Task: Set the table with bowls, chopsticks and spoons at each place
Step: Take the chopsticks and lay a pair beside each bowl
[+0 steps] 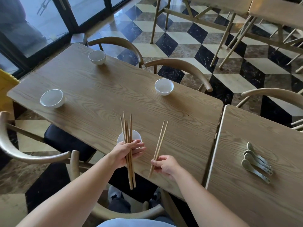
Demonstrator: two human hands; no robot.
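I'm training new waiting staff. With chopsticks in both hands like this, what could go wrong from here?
1. The left hand holds the chopstick bundle splayed, lower ends hanging past the table edge; if the grip is loose, one may slip to the floor.
2. That hand sits right at the near bowl, close to the edge; a bump while the right hand lays its chopstick pair could push it off.

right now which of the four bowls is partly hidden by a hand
The bowl nearest the person: the left hand and its bundle of chopsticks cover part of it. The other three bowls stand unobstructed.
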